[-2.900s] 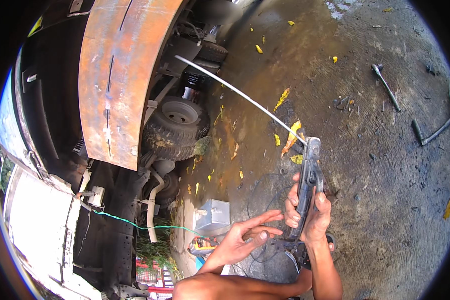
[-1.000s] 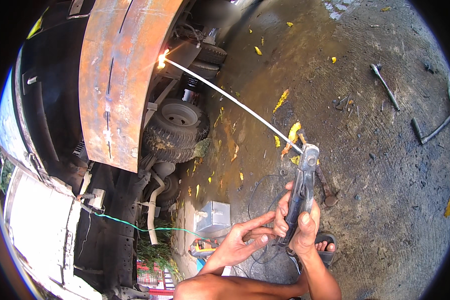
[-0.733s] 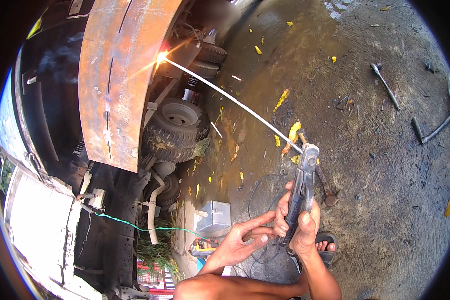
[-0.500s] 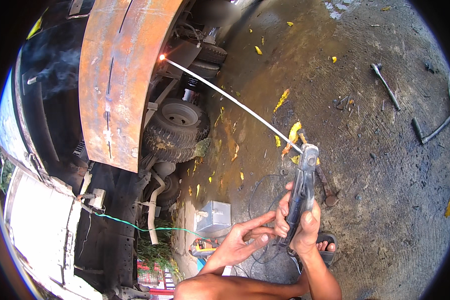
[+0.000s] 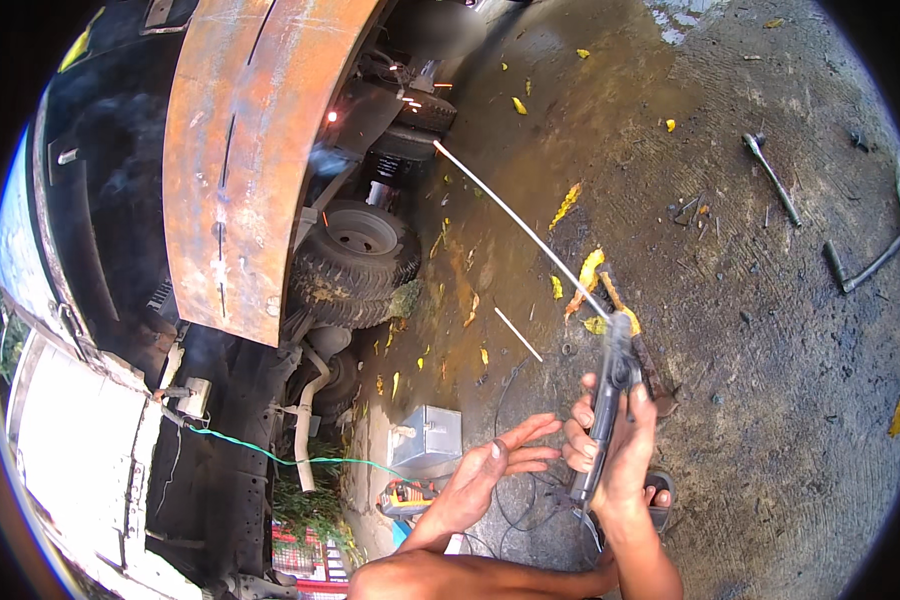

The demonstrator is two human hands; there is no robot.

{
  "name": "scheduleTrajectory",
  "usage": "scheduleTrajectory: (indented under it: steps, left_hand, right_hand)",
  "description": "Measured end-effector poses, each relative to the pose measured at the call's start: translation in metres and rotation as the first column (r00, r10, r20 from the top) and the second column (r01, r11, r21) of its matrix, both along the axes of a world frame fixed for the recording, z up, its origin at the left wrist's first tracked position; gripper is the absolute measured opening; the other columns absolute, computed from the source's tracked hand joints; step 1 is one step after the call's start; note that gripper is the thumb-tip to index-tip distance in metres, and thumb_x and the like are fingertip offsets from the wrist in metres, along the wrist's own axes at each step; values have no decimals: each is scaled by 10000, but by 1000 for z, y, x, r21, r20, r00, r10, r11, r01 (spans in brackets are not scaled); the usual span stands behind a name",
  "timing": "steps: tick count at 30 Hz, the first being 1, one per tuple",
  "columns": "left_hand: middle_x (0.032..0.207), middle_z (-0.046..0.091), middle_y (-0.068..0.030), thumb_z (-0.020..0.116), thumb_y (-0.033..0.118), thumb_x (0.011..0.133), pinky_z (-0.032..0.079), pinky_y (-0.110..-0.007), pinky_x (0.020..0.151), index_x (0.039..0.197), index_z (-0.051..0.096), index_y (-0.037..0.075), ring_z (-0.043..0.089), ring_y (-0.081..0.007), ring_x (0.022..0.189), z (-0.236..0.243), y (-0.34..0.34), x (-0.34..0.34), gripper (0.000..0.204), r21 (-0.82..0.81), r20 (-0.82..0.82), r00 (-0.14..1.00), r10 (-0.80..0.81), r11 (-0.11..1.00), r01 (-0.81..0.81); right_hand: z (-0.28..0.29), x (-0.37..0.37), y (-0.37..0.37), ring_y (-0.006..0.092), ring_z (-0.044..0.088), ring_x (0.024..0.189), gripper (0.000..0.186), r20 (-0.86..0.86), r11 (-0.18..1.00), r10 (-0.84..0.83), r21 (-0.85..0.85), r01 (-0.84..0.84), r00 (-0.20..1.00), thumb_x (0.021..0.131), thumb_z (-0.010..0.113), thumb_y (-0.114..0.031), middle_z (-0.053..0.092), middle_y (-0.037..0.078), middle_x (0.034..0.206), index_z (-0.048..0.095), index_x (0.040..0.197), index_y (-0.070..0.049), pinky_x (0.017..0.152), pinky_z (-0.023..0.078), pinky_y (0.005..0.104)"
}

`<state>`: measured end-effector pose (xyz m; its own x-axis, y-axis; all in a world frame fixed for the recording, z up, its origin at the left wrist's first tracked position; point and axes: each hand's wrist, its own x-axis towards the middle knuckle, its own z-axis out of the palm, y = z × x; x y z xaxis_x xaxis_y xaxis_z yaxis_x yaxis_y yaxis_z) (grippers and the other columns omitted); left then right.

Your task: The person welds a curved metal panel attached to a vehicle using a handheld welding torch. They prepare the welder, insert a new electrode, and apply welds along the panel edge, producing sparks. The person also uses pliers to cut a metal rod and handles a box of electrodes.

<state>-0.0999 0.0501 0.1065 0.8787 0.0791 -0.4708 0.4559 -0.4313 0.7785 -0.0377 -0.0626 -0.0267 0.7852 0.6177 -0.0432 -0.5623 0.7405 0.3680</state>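
My right hand (image 5: 620,440) is closed around the black handle of a welding electrode holder (image 5: 610,405), whose jaw end is blurred. A long pale welding rod (image 5: 515,222) slants up and left from the jaw, its tip faintly red and apart from the rusty curved steel plate (image 5: 260,170). A small red glow and scattered sparks show beside the plate's right edge. Just left of the holder, my left hand (image 5: 485,475) is open with its fingers stretched out, holding nothing. A short white rod (image 5: 518,333) shows over the floor above that hand.
Vehicle wheels (image 5: 360,240) and a bent pipe (image 5: 310,420) lie right of the plate. A grey metal box (image 5: 430,435), an orange-and-grey device (image 5: 405,497) and a green wire (image 5: 270,452) are at lower left. A ratchet wrench (image 5: 770,178) and an L-shaped bar (image 5: 870,265) lie on the wet concrete.
The rod's tip has swung right, off the plate's edge; the bright spot there has dimmed and sparks scatter. The holder has tilted and dropped slightly. The short white rod has come into sight.
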Motion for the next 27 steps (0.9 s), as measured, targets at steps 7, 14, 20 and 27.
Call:
scheduleTrajectory:
  steps: [7, 14, 20, 27]
  left_hand:
    - [1493, 394, -189, 539, 324, 999, 406, -410, 1066, 1498, 241, -56, 541, -274, 1244, -4, 1, -8, 695, -117, 69, 997, -36, 992, 44]
    - [1460, 439, -196, 624, 137, 953, 442, -394, 1034, 1484, 258, -78, 586, -271, 1195, -1, 4, -12, 680, -82, 84, 996, -12, 996, 19]
    - [1440, 464, -197, 630, 135, 949, 449, -389, 1027, 1478, 272, -81, 595, -269, 1182, 0, 4, -13, 674, -59, 91, 996, -8, 998, 13]
    - [1410, 497, -194, 641, 153, 949, 471, -358, 985, 1464, 309, -83, 609, -232, 1136, 0, 6, -14, 656, -47, 115, 993, 8, 999, -3]
  right_hand:
    - [10, -13, 5, 100, 480, 547, 756, 133, 974, -215, -47, 223, 968, 870, 683, -489, 489, 73, 863, 370, 1332, 20, 402, 400, 229]
    - [22, -10, 4, 104, 483, 556, 780, 222, 969, -233, -23, 244, 947, 851, 700, -464, 485, 84, 884, 348, 1335, 37, 412, 409, 235]
    - [23, -12, 6, 105, 483, 558, 766, 207, 970, -235, -17, 244, 950, 852, 703, -447, 480, 84, 878, 342, 1332, 28, 415, 412, 236]
    - [25, -16, 9, 108, 480, 544, 783, 227, 966, -244, -33, 257, 943, 844, 701, -483, 483, 78, 865, 341, 1328, 17, 408, 403, 234]
